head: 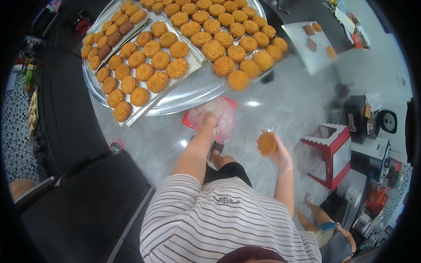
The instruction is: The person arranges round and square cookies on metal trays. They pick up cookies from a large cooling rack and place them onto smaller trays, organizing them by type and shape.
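Note:
My left hand [209, 120] reaches down into a pink plastic bag [227, 118], which lines a red container [187, 120]. Its fingers are blurred and partly hidden, so whether it grips anything is unclear. My right hand [281, 153], in a thin clear glove, holds a round golden-brown mooncake [267, 143] out to the right, its smooth flat face showing. Ahead, patterned mooncakes [158, 82] fill several perforated metal trays [164, 90] on a large round metal table [184, 97].
A white cutting board [309, 64] with several pastries lies on the dark counter at the upper right. A red and white stool [332, 157] stands on the right. Another person [332, 236] is at the lower right. Dark counters [88, 203] flank the left side, with a small pink-rimmed item [116, 146] by their corner.

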Motion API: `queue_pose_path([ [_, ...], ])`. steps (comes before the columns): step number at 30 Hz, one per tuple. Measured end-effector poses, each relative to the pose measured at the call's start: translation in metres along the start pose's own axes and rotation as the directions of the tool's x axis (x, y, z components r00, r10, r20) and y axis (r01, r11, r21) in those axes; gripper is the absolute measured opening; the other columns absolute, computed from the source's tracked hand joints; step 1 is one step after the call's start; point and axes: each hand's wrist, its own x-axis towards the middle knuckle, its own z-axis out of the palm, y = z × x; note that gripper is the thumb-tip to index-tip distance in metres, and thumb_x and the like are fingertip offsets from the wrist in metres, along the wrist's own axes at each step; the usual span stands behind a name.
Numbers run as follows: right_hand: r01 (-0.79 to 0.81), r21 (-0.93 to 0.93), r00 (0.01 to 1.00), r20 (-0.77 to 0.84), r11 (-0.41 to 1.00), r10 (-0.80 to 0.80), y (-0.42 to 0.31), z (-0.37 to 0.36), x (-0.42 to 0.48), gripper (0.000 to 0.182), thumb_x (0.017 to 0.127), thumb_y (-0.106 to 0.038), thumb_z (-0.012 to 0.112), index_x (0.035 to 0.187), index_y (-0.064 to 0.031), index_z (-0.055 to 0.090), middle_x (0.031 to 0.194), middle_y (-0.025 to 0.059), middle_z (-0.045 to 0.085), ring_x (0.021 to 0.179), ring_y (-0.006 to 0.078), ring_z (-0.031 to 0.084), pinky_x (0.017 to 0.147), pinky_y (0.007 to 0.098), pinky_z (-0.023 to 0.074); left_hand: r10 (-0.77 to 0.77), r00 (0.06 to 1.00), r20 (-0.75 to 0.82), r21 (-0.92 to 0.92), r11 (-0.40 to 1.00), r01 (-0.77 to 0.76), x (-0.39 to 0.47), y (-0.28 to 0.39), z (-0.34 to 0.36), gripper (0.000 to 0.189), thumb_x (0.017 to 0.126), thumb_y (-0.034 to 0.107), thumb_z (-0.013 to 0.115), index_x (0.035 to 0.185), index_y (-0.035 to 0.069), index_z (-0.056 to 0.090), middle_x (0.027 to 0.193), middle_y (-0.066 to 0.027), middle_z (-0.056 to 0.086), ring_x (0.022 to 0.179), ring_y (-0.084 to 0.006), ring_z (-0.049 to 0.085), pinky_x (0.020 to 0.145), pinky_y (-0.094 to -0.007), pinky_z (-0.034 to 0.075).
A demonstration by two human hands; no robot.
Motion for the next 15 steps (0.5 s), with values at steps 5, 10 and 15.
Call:
queue_pose_path([
  [5,-0.018,-0.052,1.000,-0.025,0.998,0.017,-0.002,0.026,0.006,0.050,0.099,-0.043,0.038,0.135,-0.0084,0.043,0.106,0.0118,0.060,0.086,0.0236,0.062,0.065,0.0332,0.0498,0.089,0.986,-0.141,0.102,0.992,-0.075,0.047,-0.012,-0.003,0.046,0.090,0.030,0.045,0.126,0.002,0.051,0.120,-0.0216,0.059,0.109,-0.0305,0.060,0.088,-0.0384,0.049],
  [10,0.003,-0.146,1.000,-0.010,0.989,-0.004,-0.004,0.073,0.047,0.055,0.098,-0.046,0.037,0.133,-0.0036,0.043,0.106,0.0163,0.060,0.084,0.0256,0.061,0.063,0.0320,0.0492,0.289,0.944,-0.161,0.260,0.935,-0.242,0.056,-0.028,-0.022,0.061,0.083,0.022,0.057,0.137,0.003,0.037,0.118,-0.0247,0.058,0.105,-0.0329,0.060,0.089,-0.0424,0.048],
  [15,0.102,-0.019,0.985,0.144,0.995,-0.098,-0.022,0.188,0.110,0.059,0.099,-0.047,0.033,0.136,-0.0025,0.040,0.109,0.0169,0.060,0.089,0.0237,0.061,0.068,0.0342,0.0502,0.646,0.633,0.427,-0.171,0.745,-0.645,0.018,-0.083,-0.043,0.050,0.085,0.024,0.058,0.130,0.005,0.047,0.114,-0.0205,0.060,0.097,-0.0296,0.061,0.084,-0.0407,0.049],
])
